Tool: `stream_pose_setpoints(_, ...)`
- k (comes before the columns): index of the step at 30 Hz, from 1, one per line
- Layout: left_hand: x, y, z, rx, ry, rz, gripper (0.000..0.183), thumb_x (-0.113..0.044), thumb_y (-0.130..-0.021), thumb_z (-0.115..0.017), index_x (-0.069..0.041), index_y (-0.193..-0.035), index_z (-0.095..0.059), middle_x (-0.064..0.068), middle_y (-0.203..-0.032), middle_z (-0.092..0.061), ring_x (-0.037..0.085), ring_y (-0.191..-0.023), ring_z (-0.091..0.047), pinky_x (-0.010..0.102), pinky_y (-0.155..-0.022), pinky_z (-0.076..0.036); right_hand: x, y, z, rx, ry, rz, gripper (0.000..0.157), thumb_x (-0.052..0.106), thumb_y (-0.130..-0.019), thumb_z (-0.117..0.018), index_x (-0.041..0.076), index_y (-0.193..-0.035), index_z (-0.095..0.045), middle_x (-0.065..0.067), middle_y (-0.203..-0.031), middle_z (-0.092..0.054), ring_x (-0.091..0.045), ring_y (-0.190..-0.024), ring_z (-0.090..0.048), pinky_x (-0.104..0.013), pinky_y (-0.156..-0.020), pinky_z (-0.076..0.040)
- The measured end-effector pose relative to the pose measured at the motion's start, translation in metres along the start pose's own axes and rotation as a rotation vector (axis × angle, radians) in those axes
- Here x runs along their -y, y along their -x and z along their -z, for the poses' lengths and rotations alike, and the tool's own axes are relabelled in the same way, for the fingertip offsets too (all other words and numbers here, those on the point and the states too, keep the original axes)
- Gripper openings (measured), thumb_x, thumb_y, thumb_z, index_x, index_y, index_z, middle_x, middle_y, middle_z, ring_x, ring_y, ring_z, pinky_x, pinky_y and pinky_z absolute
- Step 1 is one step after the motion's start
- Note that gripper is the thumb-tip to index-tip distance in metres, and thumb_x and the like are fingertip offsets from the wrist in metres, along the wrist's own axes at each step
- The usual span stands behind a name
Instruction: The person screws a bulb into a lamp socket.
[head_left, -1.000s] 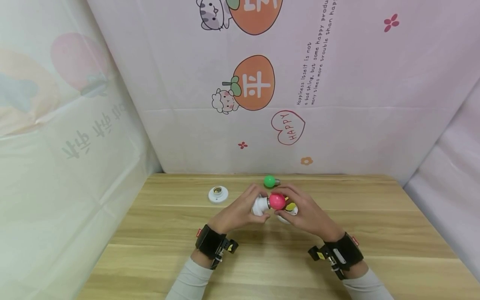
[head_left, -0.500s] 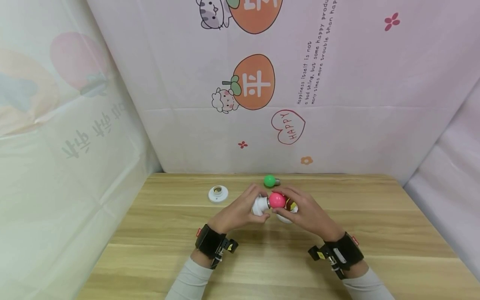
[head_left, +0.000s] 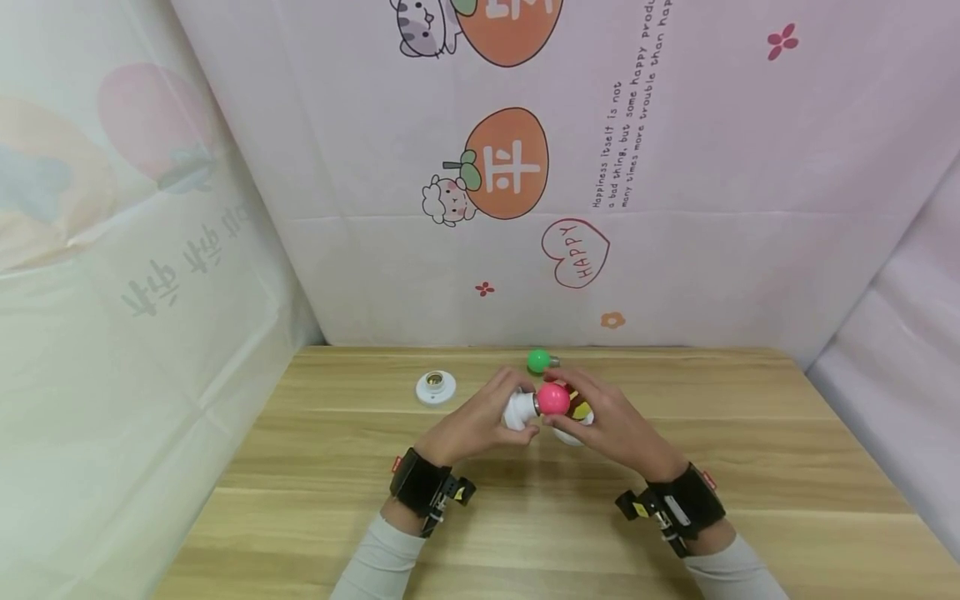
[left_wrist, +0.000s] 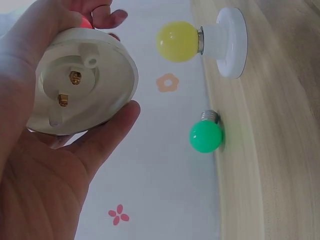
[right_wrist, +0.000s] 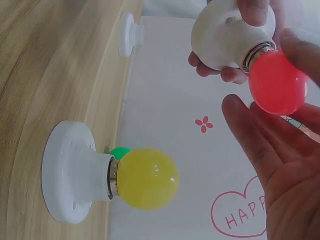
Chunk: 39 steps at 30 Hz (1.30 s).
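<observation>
My left hand [head_left: 480, 421] grips a white lamp holder [head_left: 519, 410] by its round base, held up over the table with its socket facing right. In the left wrist view the hollow underside of this holder shows two brass screws. A red light bulb [head_left: 553, 399] sits with its metal screw base in the socket, a little thread showing at the rim. My right hand [head_left: 611, 425] has the thumb on one side of the red bulb and fingers on the other. In the right wrist view its index finger [right_wrist: 245, 130] stands extended, apart from the glass.
Below the right hand, a yellow bulb [right_wrist: 147, 179] stands in a second white holder [right_wrist: 67, 172] on the table. A green bulb [head_left: 538, 361] lies loose on its side at the back. Another white holder [head_left: 435, 388] without a bulb rests at back left. Printed cloth hangs behind.
The right thumb and fingers have shifted around the red bulb, and the index finger now sits slightly higher off it. The left hand and its lamp holder stay nearly in place.
</observation>
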<state>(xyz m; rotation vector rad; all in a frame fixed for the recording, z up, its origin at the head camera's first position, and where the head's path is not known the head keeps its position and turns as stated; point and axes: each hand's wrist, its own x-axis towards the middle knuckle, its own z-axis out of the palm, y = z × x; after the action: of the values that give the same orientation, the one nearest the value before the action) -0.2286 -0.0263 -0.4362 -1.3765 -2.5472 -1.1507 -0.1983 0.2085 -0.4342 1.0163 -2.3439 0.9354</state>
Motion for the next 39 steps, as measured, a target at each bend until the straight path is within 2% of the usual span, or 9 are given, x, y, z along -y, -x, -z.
stream_pose_setpoints(3, 0.0001, -0.0004, 0.0005, -0.003, 0.003, -0.005, 0.047, -0.031, -0.083, -0.071, -0.019, -0.121, -0.045, -0.005, -0.115, -0.044, 0.008, -0.098, -0.048, 0.016, -0.076, -0.051, 0.0008, -0.0013, -0.0005, 0.003, -0.014, 0.027, 0.081, 0.025, -0.074, -0.083, 0.016, -0.143, -0.042, -0.001, -0.14, -0.049, -0.014, -0.113, -0.054, -0.032, -0.088, -0.053)
stream_pose_setpoints(6, 0.0001, -0.0003, 0.0008, -0.002, 0.004, -0.005, 0.048, -0.031, -0.083, -0.072, -0.018, -0.12, -0.045, -0.005, -0.114, -0.044, 0.008, -0.099, -0.048, 0.015, -0.077, -0.051, 0.0015, -0.0022, -0.0013, 0.005, -0.021, 0.046, 0.087, 0.022, -0.07, -0.085, 0.016, -0.144, -0.04, -0.002, -0.142, -0.045, -0.018, -0.122, -0.05, -0.04, -0.093, -0.05)
stream_pose_setpoints(9, 0.0003, 0.0001, 0.0009, 0.0, 0.009, -0.005, 0.048, -0.03, -0.083, -0.072, -0.017, -0.12, -0.045, -0.005, -0.114, -0.044, 0.008, -0.098, -0.049, 0.015, -0.077, -0.051, 0.0013, -0.0018, -0.0021, 0.003, -0.033, 0.049, 0.082, 0.017, -0.07, -0.085, 0.013, -0.141, -0.043, -0.002, -0.14, -0.046, -0.016, -0.119, -0.051, -0.039, -0.092, -0.051)
stream_pose_setpoints(11, 0.0, 0.0, 0.001, -0.001, 0.012, -0.004, 0.047, -0.03, -0.083, -0.072, -0.018, -0.12, -0.046, -0.006, -0.114, -0.044, 0.007, -0.098, -0.049, 0.016, -0.077, -0.051, 0.0007, -0.0011, -0.0019, 0.002, -0.037, 0.049, 0.073, 0.013, -0.072, -0.083, 0.011, -0.136, -0.047, -0.003, -0.136, -0.05, -0.013, -0.114, -0.052, -0.035, -0.088, -0.053)
stream_pose_setpoints(15, -0.0002, 0.0003, 0.0003, 0.0, 0.019, -0.008, 0.047, -0.029, -0.083, -0.072, -0.02, -0.121, -0.046, -0.006, -0.114, -0.043, 0.008, -0.097, -0.049, 0.016, -0.076, -0.051, 0.0009, -0.0001, -0.0013, 0.005, -0.04, 0.039, 0.063, 0.009, -0.075, -0.08, 0.015, -0.132, -0.052, 0.002, -0.129, -0.056, -0.009, -0.108, -0.054, -0.031, -0.086, -0.054)
stream_pose_setpoints(18, -0.0003, 0.0008, -0.0001, 0.002, 0.021, -0.005, 0.048, -0.028, -0.082, -0.072, -0.019, -0.121, -0.046, -0.006, -0.113, -0.043, 0.008, -0.097, -0.049, 0.016, -0.075, -0.051, 0.0019, -0.0005, -0.0006, 0.003, -0.043, 0.033, 0.064, 0.011, -0.074, -0.081, 0.02, -0.132, -0.053, 0.007, -0.127, -0.057, -0.008, -0.107, -0.055, -0.03, -0.086, -0.054)
stream_pose_setpoints(23, -0.0007, 0.0014, 0.0008, 0.003, 0.028, 0.004, 0.049, -0.028, -0.082, -0.073, -0.019, -0.122, -0.046, -0.005, -0.115, -0.044, 0.008, -0.098, -0.049, 0.017, -0.076, -0.051, 0.001, -0.0012, 0.0004, 0.0, -0.042, 0.047, 0.062, 0.014, -0.075, -0.081, 0.019, -0.131, -0.054, 0.009, -0.126, -0.059, -0.008, -0.106, -0.057, -0.027, -0.083, -0.054)
stream_pose_setpoints(33, -0.0007, 0.0015, 0.001, 0.004, 0.035, -0.003, 0.046, -0.025, -0.082, -0.073, -0.02, -0.119, -0.046, -0.006, -0.113, -0.044, 0.009, -0.096, -0.049, 0.017, -0.073, -0.051, -0.0004, -0.0009, 0.0013, 0.01, -0.053, 0.058, 0.056, 0.022, -0.077, -0.08, 0.015, -0.128, -0.057, -0.004, -0.119, -0.065, -0.006, -0.098, -0.06, -0.023, -0.077, -0.055)
stream_pose_setpoints(39, -0.0011, 0.0013, 0.0006, 0.012, 0.045, 0.003, 0.043, -0.025, -0.082, -0.072, -0.019, -0.116, -0.046, -0.005, -0.111, -0.044, 0.01, -0.092, -0.05, 0.018, -0.068, -0.052, -0.0019, 0.0004, 0.0008, 0.014, -0.035, 0.049, 0.056, 0.025, -0.077, -0.08, 0.018, -0.128, -0.058, 0.006, -0.117, -0.064, -0.003, -0.09, -0.06, -0.021, -0.073, -0.055)
